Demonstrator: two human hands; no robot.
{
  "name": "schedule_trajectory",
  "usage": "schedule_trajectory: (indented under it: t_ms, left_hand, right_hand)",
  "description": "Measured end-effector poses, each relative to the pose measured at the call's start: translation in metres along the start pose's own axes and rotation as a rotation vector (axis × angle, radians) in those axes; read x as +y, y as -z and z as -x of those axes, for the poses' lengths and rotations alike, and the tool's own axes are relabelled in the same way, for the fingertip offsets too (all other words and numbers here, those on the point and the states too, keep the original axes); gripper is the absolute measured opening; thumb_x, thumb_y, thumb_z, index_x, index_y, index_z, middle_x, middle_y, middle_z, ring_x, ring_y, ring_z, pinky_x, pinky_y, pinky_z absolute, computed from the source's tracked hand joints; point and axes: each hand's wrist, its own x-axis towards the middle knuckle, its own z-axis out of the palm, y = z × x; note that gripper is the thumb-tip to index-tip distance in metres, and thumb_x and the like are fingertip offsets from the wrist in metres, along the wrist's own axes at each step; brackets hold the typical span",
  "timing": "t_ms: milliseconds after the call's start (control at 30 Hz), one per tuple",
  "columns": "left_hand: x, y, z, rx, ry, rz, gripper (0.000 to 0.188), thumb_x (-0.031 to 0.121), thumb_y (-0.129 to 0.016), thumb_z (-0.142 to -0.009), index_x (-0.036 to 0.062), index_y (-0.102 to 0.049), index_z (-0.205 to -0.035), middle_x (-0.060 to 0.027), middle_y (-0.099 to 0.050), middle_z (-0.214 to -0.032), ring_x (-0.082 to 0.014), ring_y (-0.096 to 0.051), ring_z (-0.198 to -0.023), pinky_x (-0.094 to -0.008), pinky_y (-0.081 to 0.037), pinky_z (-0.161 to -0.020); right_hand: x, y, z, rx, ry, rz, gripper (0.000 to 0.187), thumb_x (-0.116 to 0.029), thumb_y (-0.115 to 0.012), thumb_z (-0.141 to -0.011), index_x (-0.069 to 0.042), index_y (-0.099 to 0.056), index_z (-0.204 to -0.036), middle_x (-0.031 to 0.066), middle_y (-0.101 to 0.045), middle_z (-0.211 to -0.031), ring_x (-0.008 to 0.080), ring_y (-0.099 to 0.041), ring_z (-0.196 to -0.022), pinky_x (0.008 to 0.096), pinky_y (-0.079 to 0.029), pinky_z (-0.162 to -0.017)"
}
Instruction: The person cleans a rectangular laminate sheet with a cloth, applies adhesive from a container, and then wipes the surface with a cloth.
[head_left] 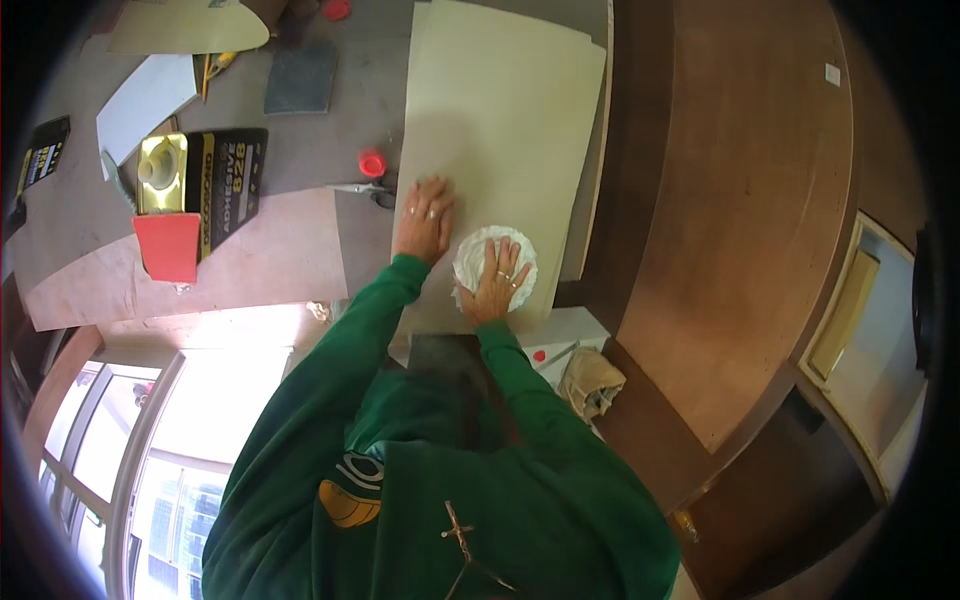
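Pressing a white cloth (495, 262) flat with the right hand (497, 285), fingers spread, near the near edge of a pale sheet (500, 120), left hand (425, 218) flat beside it, fingers together, scissors (368, 190) at the sheet's left edge.

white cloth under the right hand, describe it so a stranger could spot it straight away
Find the long pale sheet lying down the middle of the worktop. Near its close end, the right hand presses flat on a crumpled round white cloth. It is the only bright white, ruffled thing on that smooth sheet.
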Motion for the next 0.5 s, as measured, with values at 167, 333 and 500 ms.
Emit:
schedule_trajectory:
  t_ms: [167, 333, 500]
  left_hand:
    - [0.004, 0.004, 0.000, -0.016, 0.035, 0.023, 0.037, 0.005, -0.057, -0.089, 0.0053, -0.050, -0.125, -0.0144, -0.051, -0.136, -0.0343, -0.044, -0.134, -0.0530, -0.029, -0.118]
    - [0.005, 0.009, -0.002, -0.072, 0.050, -0.007, 0.046, 0.007, -0.061, -0.086, 0.0060, -0.047, -0.130, -0.0129, -0.050, -0.138, -0.0311, -0.042, -0.137, -0.0524, -0.026, -0.120]
    - [0.009, 0.007, -0.010, -0.096, 0.027, -0.010, 0.047, 0.010, -0.062, -0.086, 0.0069, -0.047, -0.131, -0.0109, -0.051, -0.138, -0.0289, -0.042, -0.137, -0.0515, -0.025, -0.120]
  right_hand:
    - [-0.029, -0.004, -0.112, -0.044, 0.130, 0.210, 0.101, -0.038, -0.073, -0.073, -0.013, -0.023, -0.158, 0.0162, -0.016, -0.165, 0.0360, -0.007, -0.153, 0.0619, 0.005, -0.119]
    - [-0.048, 0.020, -0.263, 0.130, 0.174, 0.288, 0.093, -0.041, -0.067, -0.079, -0.015, -0.025, -0.158, 0.0121, -0.018, -0.165, 0.0324, -0.009, -0.153, 0.0614, 0.003, -0.119]
    - [-0.062, 0.043, -0.399, 0.285, 0.223, 0.232, 0.084, -0.040, -0.063, -0.086, -0.016, -0.026, -0.157, 0.0115, -0.021, -0.164, 0.0299, -0.012, -0.153, 0.0610, -0.001, -0.120]
